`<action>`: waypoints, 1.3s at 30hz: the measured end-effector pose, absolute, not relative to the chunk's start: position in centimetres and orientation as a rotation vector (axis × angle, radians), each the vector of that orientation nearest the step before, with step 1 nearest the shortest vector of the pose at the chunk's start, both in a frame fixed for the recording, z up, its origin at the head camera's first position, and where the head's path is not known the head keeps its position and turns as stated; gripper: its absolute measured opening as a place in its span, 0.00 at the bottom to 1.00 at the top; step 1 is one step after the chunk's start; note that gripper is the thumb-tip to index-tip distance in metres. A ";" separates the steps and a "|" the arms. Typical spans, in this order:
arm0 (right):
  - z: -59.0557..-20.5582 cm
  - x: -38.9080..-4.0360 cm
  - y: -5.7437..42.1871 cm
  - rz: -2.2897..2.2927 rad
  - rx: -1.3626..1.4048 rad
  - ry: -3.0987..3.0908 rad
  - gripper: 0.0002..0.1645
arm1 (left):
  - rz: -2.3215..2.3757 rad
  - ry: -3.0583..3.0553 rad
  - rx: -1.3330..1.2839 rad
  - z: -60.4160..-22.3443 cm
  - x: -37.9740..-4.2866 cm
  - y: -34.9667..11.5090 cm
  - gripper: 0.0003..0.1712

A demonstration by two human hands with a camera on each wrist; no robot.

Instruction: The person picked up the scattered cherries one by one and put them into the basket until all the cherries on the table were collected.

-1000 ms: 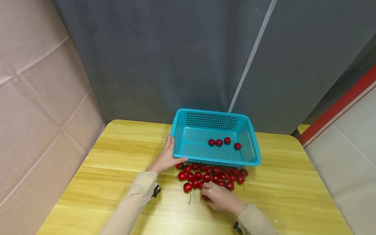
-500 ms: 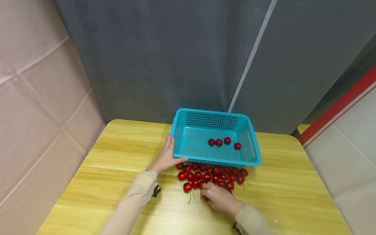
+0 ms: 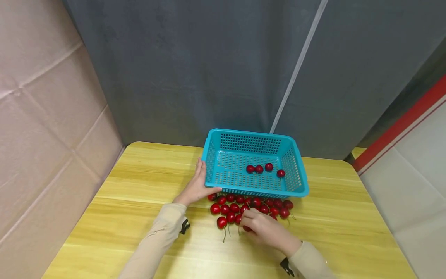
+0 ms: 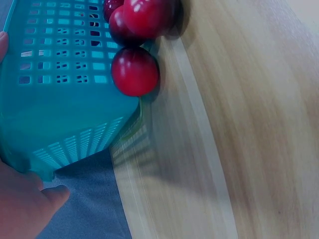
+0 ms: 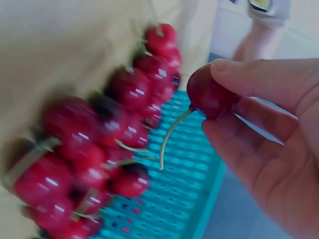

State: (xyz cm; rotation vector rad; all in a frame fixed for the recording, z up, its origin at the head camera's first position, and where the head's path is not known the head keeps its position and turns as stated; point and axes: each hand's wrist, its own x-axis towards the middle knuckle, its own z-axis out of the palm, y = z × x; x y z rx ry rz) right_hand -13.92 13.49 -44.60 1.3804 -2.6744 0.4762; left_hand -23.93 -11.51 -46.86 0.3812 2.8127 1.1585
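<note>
My left hand (image 3: 196,188) grips the near left corner of a blue plastic basket (image 3: 256,192), thumb along the front rim and fingers against the left side. Between the thumb and fingers of my right hand (image 3: 268,230) is a dark red cherry (image 5: 212,92), its curved stem (image 5: 172,132) hanging free in the right wrist view. That hand is just above the near part of a pile of cherries (image 3: 222,222), which lies against the basket's front wall. Several cherries (image 3: 259,169) lie on the basket floor, toward its right half.
The wooden table (image 3: 146,186) extends to both sides of the basket. Behind it hangs a dark grey curtain (image 3: 191,77), close to the basket's back. A pale padded wall (image 3: 52,135) stands left, and a white panel with a red border (image 3: 407,174) stands right.
My right hand has lifted away from the near edge of the pile, slightly up and right, with a cherry pinched in it. My left hand and the basket stay in place.
</note>
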 end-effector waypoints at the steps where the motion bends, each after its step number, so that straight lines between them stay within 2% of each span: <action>1: -44.2 -14.0 13.5 0.469 1.386 -2.641 0.10 | 1.159 2.813 0.380 -46.9 -23.9 -11.5 0.68; 11: -40.3 -15.4 14.4 0.423 1.475 -2.403 0.14 | 1.155 2.812 0.380 -46.9 -24.1 -11.5 0.68; 19: -37.6 -17.4 14.9 0.340 1.483 -2.361 0.13 | 1.150 2.818 0.389 -47.0 -24.1 -11.6 0.68; 29: -34.7 -22.0 15.0 0.253 1.474 -2.413 0.10 | 1.162 2.820 0.396 -47.0 -24.0 -11.6 0.68; 39: -34.7 -27.7 13.6 0.198 1.432 -2.644 0.07 | 1.174 2.822 0.406 -47.2 -24.1 -11.5 0.69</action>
